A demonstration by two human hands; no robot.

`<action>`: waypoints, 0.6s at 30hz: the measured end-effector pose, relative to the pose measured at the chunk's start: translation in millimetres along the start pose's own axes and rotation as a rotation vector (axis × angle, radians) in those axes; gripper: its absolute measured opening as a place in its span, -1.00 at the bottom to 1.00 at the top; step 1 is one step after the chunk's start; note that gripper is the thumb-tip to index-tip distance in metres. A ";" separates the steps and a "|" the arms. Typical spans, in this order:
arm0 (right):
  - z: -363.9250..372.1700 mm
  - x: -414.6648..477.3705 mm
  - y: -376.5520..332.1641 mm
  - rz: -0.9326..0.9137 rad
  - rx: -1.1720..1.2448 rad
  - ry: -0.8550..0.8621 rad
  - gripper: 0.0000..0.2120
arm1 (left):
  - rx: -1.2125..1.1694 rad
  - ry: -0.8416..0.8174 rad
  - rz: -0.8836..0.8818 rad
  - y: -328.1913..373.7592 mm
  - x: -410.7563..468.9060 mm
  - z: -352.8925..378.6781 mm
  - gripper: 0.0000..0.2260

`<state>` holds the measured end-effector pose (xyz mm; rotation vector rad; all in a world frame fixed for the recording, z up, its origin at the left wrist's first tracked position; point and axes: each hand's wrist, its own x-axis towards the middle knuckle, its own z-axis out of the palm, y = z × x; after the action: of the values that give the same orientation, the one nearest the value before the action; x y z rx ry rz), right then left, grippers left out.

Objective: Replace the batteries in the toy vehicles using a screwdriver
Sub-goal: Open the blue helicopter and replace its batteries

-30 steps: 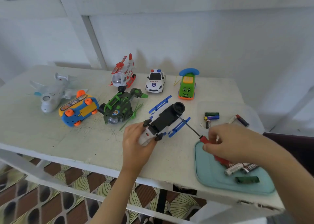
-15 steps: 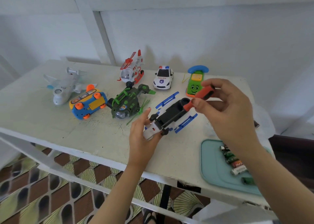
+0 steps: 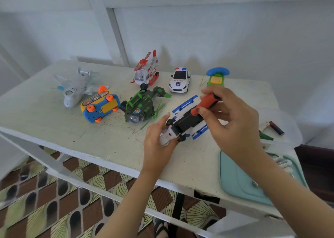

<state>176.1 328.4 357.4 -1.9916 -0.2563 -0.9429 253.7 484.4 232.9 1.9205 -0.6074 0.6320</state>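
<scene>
On white table [image 3: 54, 129], left hand [image 3: 159, 143] grips upturned toy [image 3: 182, 125]; right hand [image 3: 233, 122] pinches screwdriver [image 3: 204, 105] above it.

The right hand [image 3: 233, 122] has risen from beside the teal tray [image 3: 235, 180] and now hangs over the upturned white-and-blue toy [image 3: 188, 120]. Its screwdriver [image 3: 203, 105], a second ago lying low with the shaft slanting up to the toy's rear, now tilts steeply over the black underside, shaft hidden. The forearm now covers most of the tray's batteries [image 3: 282, 162].
</scene>
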 end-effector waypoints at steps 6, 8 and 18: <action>-1.3 -0.3 0.3 -0.217 -0.134 -0.145 -0.68 | -0.027 0.006 -0.011 1.6 0.4 -0.3 -0.47; -0.6 0.4 -2.1 -0.230 -0.135 -0.177 -0.66 | -0.019 0.010 0.001 2.4 0.7 -0.5 -0.48; 4.3 10.5 -6.3 -0.176 -0.069 0.029 -0.77 | -0.023 0.018 -0.012 0.5 0.8 0.2 -0.42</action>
<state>182.4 333.7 367.4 -2.0413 -0.3929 -1.1034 253.9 483.9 233.6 1.8935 -0.5892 0.6319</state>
